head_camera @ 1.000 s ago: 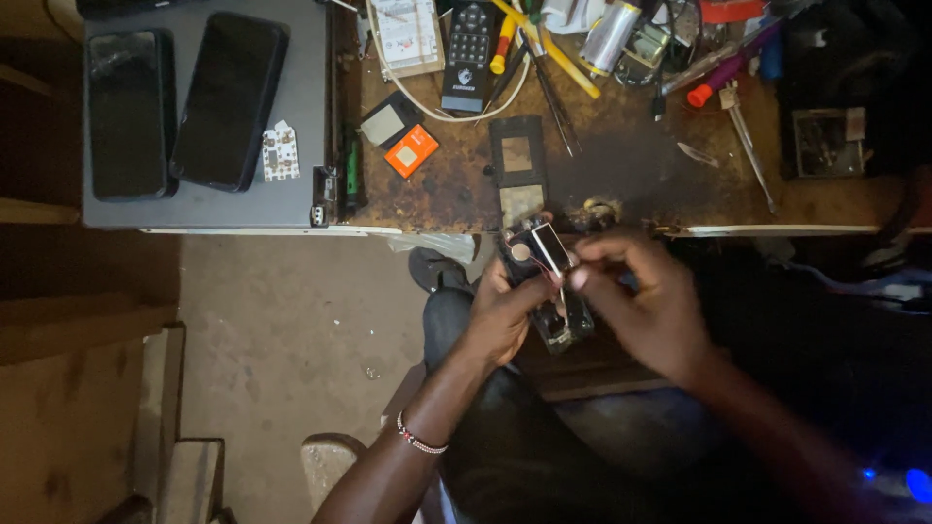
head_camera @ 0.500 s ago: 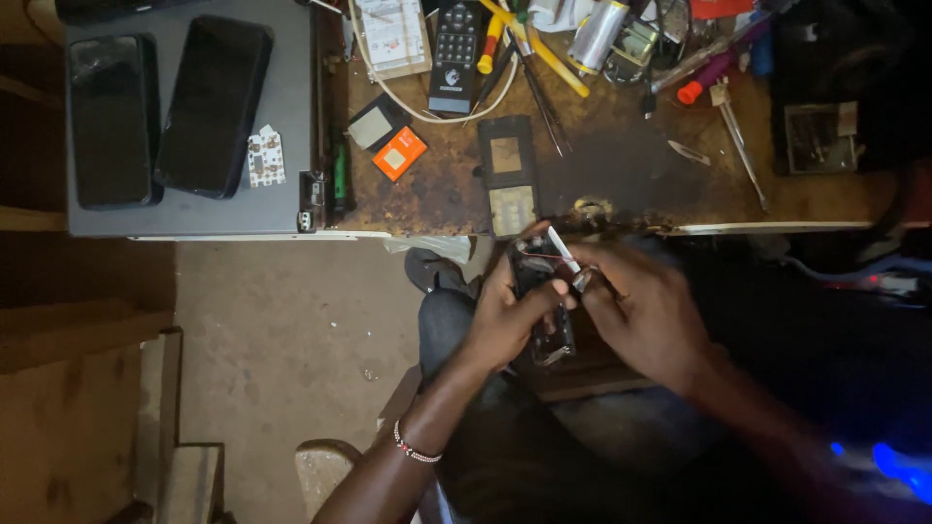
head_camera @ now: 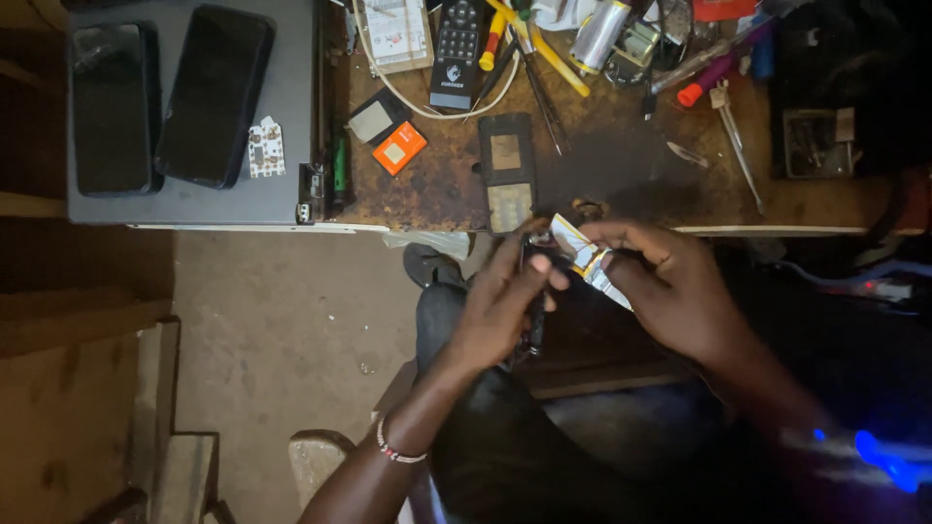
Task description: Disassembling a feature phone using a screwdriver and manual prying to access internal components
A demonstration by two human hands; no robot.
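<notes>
I see a silver, shiny foil piece (head_camera: 587, 264) with a small yellow part, and a black small device (head_camera: 535, 309) beside it. The workbench (head_camera: 621, 175) is brown with dark stains and rusty spots. On it lies an orange square part (head_camera: 399, 148), a grey square part (head_camera: 370, 121) and a black remote control (head_camera: 458, 44) with grey buttons. A screwdriver (head_camera: 544, 47) has a yellow handle; another tool (head_camera: 704, 80) is purple with a red-orange tip. The cable (head_camera: 427, 102) is white. The tray (head_camera: 291, 116) is grey and carries two black phones (head_camera: 216, 95), also a white little circuit board (head_camera: 263, 147). My wrist bracelet (head_camera: 398, 451) has white and red beads. The floor (head_camera: 282, 320) is dull grey-brown. A blue light (head_camera: 888, 461) glows at lower right.
</notes>
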